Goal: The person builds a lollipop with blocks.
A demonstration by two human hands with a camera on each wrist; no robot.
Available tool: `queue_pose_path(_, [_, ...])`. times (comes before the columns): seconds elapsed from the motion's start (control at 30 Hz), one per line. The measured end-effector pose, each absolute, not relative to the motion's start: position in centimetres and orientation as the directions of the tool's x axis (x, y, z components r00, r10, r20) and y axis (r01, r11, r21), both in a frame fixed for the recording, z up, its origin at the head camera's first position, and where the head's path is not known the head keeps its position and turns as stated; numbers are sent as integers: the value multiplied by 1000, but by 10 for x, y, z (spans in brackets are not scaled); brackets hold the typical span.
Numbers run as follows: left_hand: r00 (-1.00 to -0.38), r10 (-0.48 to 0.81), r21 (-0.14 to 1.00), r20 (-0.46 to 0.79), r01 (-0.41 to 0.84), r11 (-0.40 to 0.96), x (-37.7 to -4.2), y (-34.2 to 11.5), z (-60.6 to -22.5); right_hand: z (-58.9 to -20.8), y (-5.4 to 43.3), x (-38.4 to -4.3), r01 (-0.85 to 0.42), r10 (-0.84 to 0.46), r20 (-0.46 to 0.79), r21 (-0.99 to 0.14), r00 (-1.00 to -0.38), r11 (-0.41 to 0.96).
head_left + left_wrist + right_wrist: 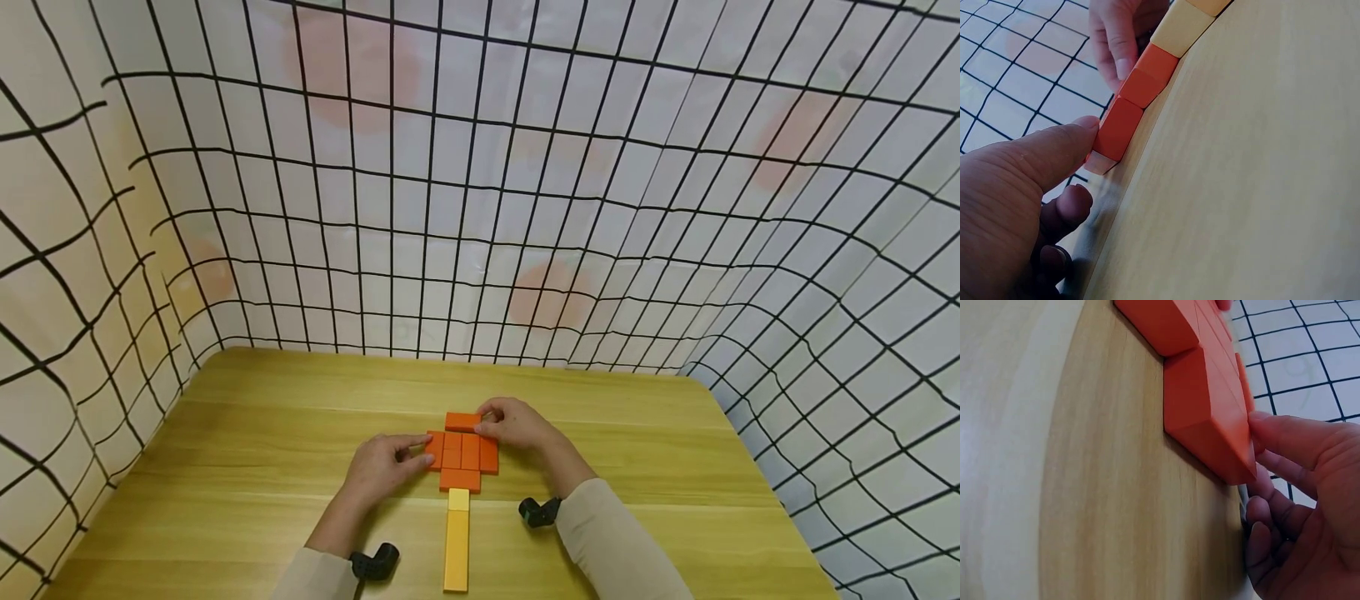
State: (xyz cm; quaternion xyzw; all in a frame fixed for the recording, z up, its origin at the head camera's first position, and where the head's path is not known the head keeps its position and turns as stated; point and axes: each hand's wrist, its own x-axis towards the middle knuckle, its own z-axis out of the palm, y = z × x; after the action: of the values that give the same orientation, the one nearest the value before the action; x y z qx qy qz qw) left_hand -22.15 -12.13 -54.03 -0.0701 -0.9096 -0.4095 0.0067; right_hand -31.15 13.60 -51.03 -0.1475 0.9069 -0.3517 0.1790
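Flat orange blocks stand side by side on the table, the leftmost block (434, 452) at my left hand (378, 468). That hand's thumb and index fingertip press its outer side. At the top of the group lies a crosswise orange block (462, 422), its right end pinched between thumb and index finger of my right hand (516, 423). Another crosswise orange block (460, 480) sits below the row. Under it, a short pale yellow block (458, 500) and a long yellow block (456, 550) form a stem. In the right wrist view, the rightmost orange block (1186, 400) partly hides the pinched one.
The wooden table (247, 467) has rounded far corners. Black-lined grid sheeting (465, 275) rises behind it and along both sides. Black wrist devices (375, 562) sit at both sleeves.
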Motion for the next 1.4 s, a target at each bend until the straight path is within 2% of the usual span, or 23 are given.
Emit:
queue_pose_path(0.5, [-991, 109, 740, 74, 128, 660, -222, -121, -540, -510, 131, -311, -192, -412, -203, -650, -888, 735])
queue_pose_path(0.97, [-992, 106, 740, 73, 126, 660, -221, -119, -538, -511, 132, -308, -153, -380, -212, -664, -900, 732])
queue_pose_path(1.23, [-991, 114, 746, 63, 123, 655, -220, -119, -539, -512, 144, -304, -172, -430, -173, -739, -886, 651])
queue_pose_path(1.4, [-991, 114, 745, 70, 128, 654, -220, -119, -539, -515, 152, -304, -150, -457, -193, -775, -868, 614])
